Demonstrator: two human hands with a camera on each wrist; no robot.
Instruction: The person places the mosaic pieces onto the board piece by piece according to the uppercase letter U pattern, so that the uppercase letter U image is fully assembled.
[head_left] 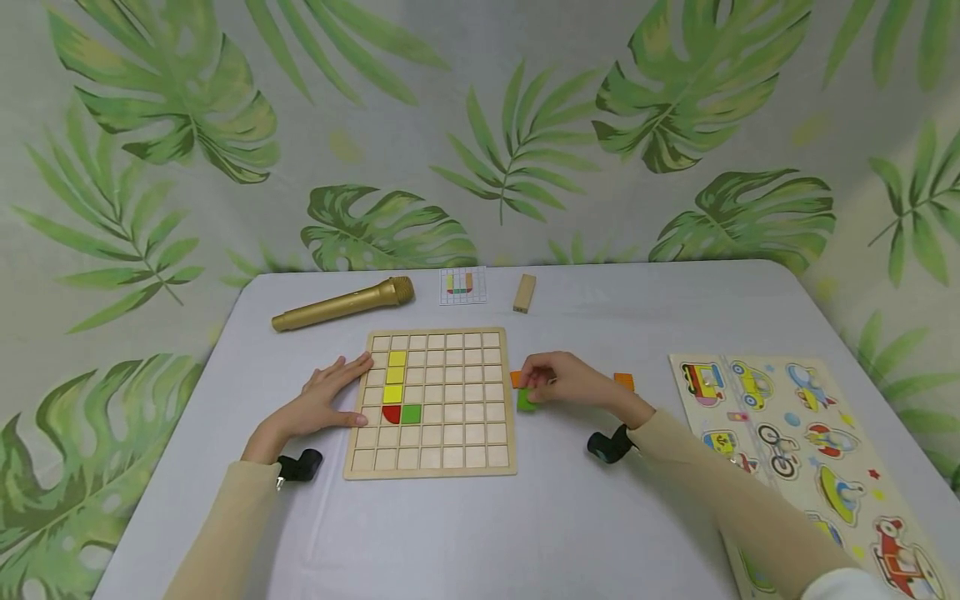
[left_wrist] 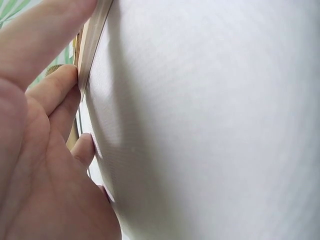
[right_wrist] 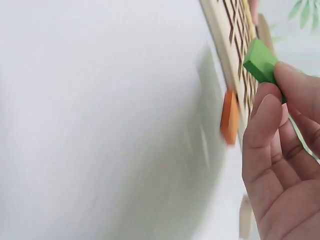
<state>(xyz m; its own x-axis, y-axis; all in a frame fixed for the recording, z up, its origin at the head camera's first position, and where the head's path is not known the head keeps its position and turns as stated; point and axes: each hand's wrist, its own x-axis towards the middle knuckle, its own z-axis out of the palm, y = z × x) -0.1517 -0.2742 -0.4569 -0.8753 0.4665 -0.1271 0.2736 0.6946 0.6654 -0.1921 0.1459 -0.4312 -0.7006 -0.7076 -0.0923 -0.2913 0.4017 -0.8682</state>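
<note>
We've got gridded board (head_left: pixel 431 474) holding three yellow squares (head_left: pixel 394 375), red quarter-round (head_left: pixel 392 413), green square (head_left: pixel 411 413). Right grip (head_left: pixel 558 379) pinching thick, plain-green tile (right_wrist: pixel 260 61) just right of board; left grip (head_left: pixel 324 402) spread, touching board's left edge.

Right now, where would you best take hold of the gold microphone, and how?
Probably the middle of the handle, from above, fingers across its narrow width. The gold microphone lies on the table, slim along the handle and wider at its rounded head, so the handle should suit a grasp better. The left hand is the nearer one.
</note>
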